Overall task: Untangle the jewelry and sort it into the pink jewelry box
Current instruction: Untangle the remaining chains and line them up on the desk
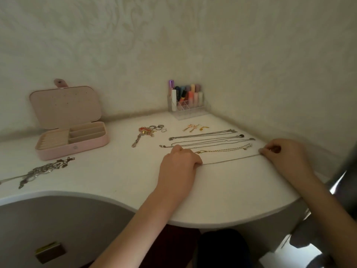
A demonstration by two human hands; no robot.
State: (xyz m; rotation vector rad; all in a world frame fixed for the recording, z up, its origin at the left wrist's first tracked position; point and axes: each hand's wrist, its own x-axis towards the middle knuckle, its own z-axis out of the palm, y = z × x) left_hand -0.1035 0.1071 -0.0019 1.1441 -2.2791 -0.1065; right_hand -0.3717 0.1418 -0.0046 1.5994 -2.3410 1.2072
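Stretching a thin silver chain flat near the table's front right curve: left hand curled over one end, right hand pinching the other by the right edge. Best kept taut, parallel to the gold chain just behind, without touching. Little room rightward; open surface toward the front left. Pink jewelry box open at back left, tangled silver pile before it.

Curled fingers of both hands hide the ends of a thin chain, while a tangled silver necklace runs off the left edge.
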